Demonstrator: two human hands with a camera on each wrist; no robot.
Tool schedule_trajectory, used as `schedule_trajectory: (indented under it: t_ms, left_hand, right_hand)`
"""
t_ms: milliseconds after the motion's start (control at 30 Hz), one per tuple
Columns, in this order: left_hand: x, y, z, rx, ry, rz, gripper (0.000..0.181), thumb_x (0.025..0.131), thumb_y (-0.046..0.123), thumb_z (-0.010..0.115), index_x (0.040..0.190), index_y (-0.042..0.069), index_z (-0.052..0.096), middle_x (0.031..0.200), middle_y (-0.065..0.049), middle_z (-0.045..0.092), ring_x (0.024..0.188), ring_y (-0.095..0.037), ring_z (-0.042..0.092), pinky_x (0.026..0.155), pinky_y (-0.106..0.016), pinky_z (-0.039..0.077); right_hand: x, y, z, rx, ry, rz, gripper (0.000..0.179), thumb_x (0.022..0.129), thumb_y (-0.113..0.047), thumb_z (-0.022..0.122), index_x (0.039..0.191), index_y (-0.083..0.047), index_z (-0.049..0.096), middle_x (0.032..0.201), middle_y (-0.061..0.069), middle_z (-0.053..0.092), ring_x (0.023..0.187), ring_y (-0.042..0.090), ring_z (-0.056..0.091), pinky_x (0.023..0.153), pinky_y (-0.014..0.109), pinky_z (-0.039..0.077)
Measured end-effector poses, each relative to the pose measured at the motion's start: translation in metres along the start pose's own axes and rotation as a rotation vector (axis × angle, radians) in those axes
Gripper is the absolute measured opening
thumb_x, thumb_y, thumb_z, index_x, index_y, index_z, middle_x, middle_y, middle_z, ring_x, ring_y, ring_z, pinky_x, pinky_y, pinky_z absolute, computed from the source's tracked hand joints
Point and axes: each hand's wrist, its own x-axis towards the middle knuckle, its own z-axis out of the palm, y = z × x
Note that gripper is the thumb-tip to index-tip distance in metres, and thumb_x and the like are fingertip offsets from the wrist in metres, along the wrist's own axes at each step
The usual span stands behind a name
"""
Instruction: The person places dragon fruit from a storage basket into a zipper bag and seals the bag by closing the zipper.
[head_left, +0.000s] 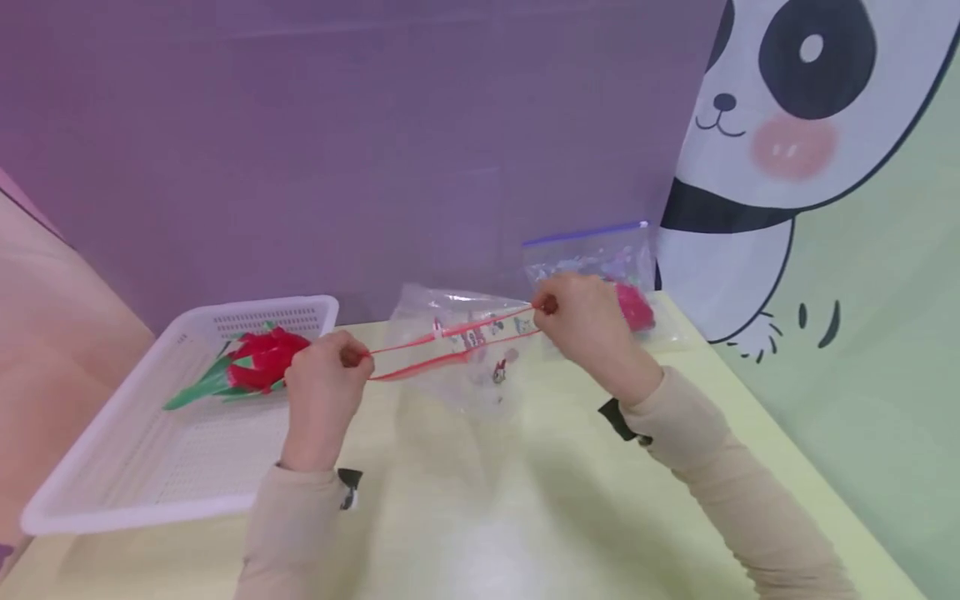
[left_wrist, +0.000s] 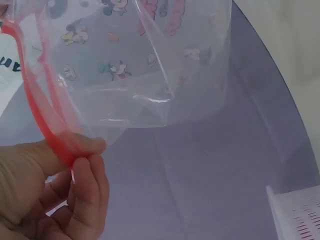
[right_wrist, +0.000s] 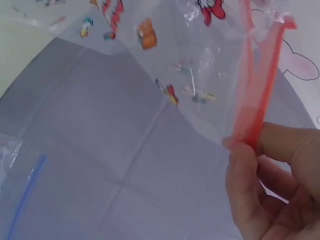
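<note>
A clear zip bag [head_left: 487,379] with red edging and small cartoon prints is stretched between both hands above the table, its mouth parted. My left hand [head_left: 326,383] pinches one end of the red zip strip [left_wrist: 35,100] between thumb and fingers. At the other end, the right hand [head_left: 592,329] pinches the strip in the same way; the right wrist view shows thumb and fingertips closed on the red corner [right_wrist: 255,120]. The cartoon figures show through the thin plastic, which hangs loose below and behind the strip.
On the left stands a white plastic basket [head_left: 161,454] with a red flower [head_left: 270,358] with green leaves in it. Behind the right hand, a clear bag with a blue zip [head_left: 585,236] holds something red [head_left: 636,308]. A purple partition [head_left: 337,167] stands behind the table.
</note>
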Motion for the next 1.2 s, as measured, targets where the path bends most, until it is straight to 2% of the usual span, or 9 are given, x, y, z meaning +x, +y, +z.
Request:
schedule_trajectory:
  t_ms: [167, 267, 333, 433, 567, 733, 867, 1033, 1200]
  left_hand:
    - [0.001, 0.004, 0.001, 0.061, 0.038, 0.056, 0.004, 0.079, 0.005, 0.062, 0.080, 0.004, 0.066, 0.076, -0.013, 0.064, 0.069, -0.033, 0.058, 0.063, -0.048, 0.042]
    - [0.001, 0.003, 0.006, 0.041, 0.043, 0.067, 0.004, 0.079, 0.005, 0.063, 0.080, 0.004, 0.066, 0.076, -0.013, 0.064, 0.069, -0.033, 0.058, 0.063, -0.047, 0.043]
    - [0.000, 0.001, 0.010, -0.005, 0.005, 0.050, 0.003, 0.079, 0.007, 0.064, 0.080, 0.005, 0.067, 0.076, -0.012, 0.066, 0.069, -0.030, 0.059, 0.064, -0.044, 0.044]
    - [-0.001, -0.001, 0.019, -0.115, -0.089, -0.013, 0.006, 0.080, 0.010, 0.067, 0.084, 0.006, 0.068, 0.078, -0.011, 0.068, 0.071, -0.025, 0.060, 0.066, -0.037, 0.046]
    - [-0.002, -0.001, 0.031, -0.266, -0.186, -0.087, 0.009, 0.080, 0.013, 0.069, 0.085, 0.005, 0.068, 0.079, -0.010, 0.068, 0.070, -0.021, 0.060, 0.059, -0.028, 0.048]
    - [-0.004, 0.000, 0.042, -0.387, -0.252, -0.107, 0.009, 0.077, 0.010, 0.071, 0.081, 0.003, 0.067, 0.077, -0.011, 0.067, 0.065, -0.017, 0.059, 0.054, -0.024, 0.046]
    - [-0.008, 0.000, 0.046, -0.416, -0.306, -0.137, 0.009, 0.077, 0.010, 0.070, 0.082, 0.003, 0.066, 0.078, -0.010, 0.067, 0.065, -0.015, 0.058, 0.054, -0.024, 0.046]
    - [-0.012, -0.002, 0.047, -0.437, -0.346, -0.171, 0.010, 0.079, 0.012, 0.069, 0.084, 0.003, 0.066, 0.080, -0.010, 0.066, 0.067, -0.014, 0.058, 0.057, -0.024, 0.046]
    - [-0.017, -0.004, 0.048, -0.453, -0.357, -0.185, 0.013, 0.079, 0.014, 0.070, 0.086, 0.004, 0.066, 0.082, -0.009, 0.067, 0.068, -0.014, 0.060, 0.060, -0.024, 0.047]
  right_hand:
    - [0.001, 0.005, -0.010, 0.030, -0.049, 0.016, 0.008, 0.081, -0.006, 0.063, 0.083, -0.005, 0.070, 0.080, 0.009, 0.068, 0.073, 0.024, 0.060, 0.068, 0.037, 0.050]
    - [-0.001, 0.009, -0.008, 0.069, -0.067, 0.029, 0.010, 0.082, -0.006, 0.062, 0.084, -0.005, 0.072, 0.081, 0.009, 0.068, 0.071, 0.022, 0.060, 0.066, 0.034, 0.051]
    - [-0.001, 0.013, -0.003, 0.112, -0.078, 0.052, 0.011, 0.082, -0.009, 0.063, 0.086, -0.006, 0.073, 0.081, 0.009, 0.069, 0.070, 0.021, 0.059, 0.063, 0.032, 0.050]
    - [-0.002, 0.020, 0.008, 0.222, -0.092, 0.096, 0.011, 0.081, -0.013, 0.066, 0.087, -0.007, 0.073, 0.081, 0.007, 0.070, 0.067, 0.018, 0.060, 0.060, 0.028, 0.049]
    - [-0.002, 0.026, 0.022, 0.361, -0.095, 0.161, 0.011, 0.081, -0.018, 0.069, 0.086, -0.010, 0.074, 0.080, 0.006, 0.070, 0.064, 0.015, 0.060, 0.056, 0.026, 0.048]
    - [-0.001, 0.028, 0.037, 0.395, -0.100, 0.205, 0.014, 0.081, -0.025, 0.069, 0.086, -0.012, 0.074, 0.077, 0.004, 0.070, 0.061, 0.012, 0.061, 0.053, 0.026, 0.046]
    - [-0.001, 0.028, 0.045, 0.397, -0.124, 0.212, 0.012, 0.079, -0.023, 0.071, 0.085, -0.012, 0.074, 0.076, 0.003, 0.070, 0.060, 0.011, 0.062, 0.052, 0.025, 0.047]
    - [-0.002, 0.027, 0.051, 0.415, -0.149, 0.191, 0.011, 0.078, -0.015, 0.070, 0.087, -0.009, 0.074, 0.080, 0.006, 0.071, 0.063, 0.011, 0.064, 0.056, 0.024, 0.049]
    - [-0.003, 0.026, 0.055, 0.395, -0.097, 0.146, 0.011, 0.081, -0.015, 0.068, 0.088, -0.008, 0.073, 0.082, 0.007, 0.071, 0.068, 0.015, 0.065, 0.058, 0.024, 0.050]
